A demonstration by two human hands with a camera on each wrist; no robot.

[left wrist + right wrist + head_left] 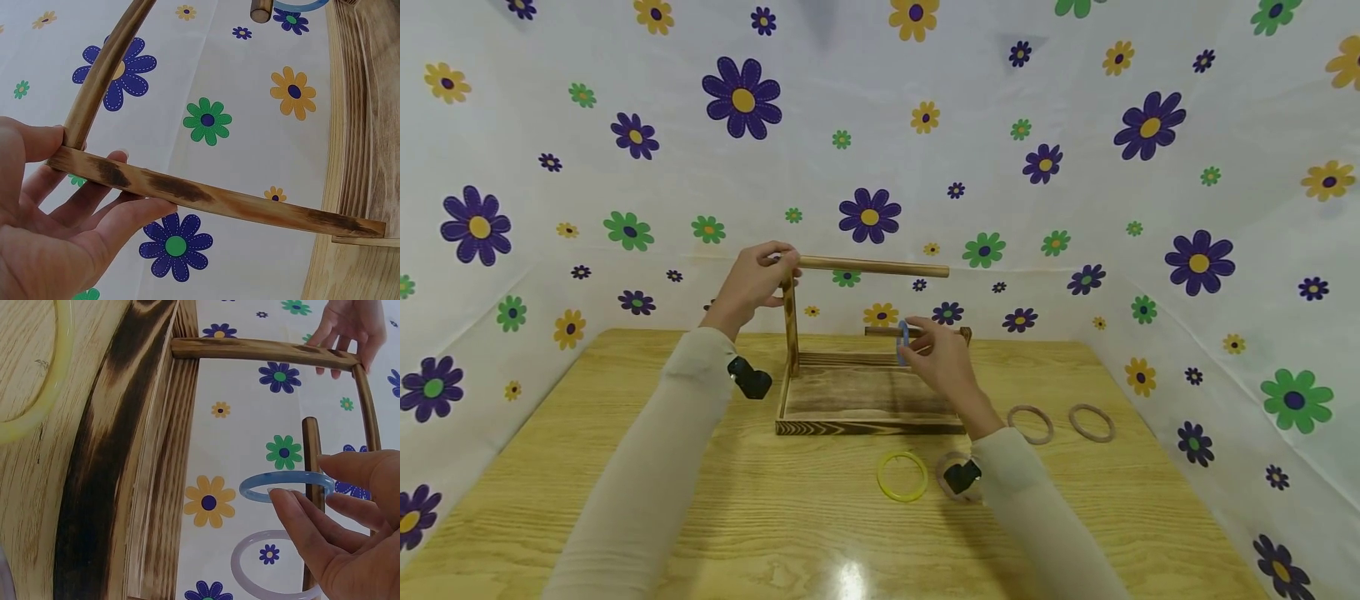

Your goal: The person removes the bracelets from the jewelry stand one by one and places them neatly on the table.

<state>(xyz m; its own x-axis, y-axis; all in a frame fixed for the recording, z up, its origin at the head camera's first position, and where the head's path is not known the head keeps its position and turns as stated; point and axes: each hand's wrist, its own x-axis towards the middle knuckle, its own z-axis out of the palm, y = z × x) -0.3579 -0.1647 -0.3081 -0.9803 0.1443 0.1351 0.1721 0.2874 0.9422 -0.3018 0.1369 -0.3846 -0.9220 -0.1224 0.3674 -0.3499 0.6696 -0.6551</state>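
Observation:
My left hand grips the top of the left post of a wooden bangle stand, where the upper rod meets it. In the left wrist view, thumb and fingers lie on either side of that post. My right hand pinches a blue bangle at the stand's shorter, lower rod. Seen from the right wrist, the blue bangle appears to be around this rod near its free end. A pale lilac bangle is farther along, partly hidden by the right hand.
On the wooden table in front of the stand lies a yellow bangle. Another bangle is partly covered by the right wrist. Two pinkish-brown bangles lie to the right. Flower-printed cloth surrounds the table.

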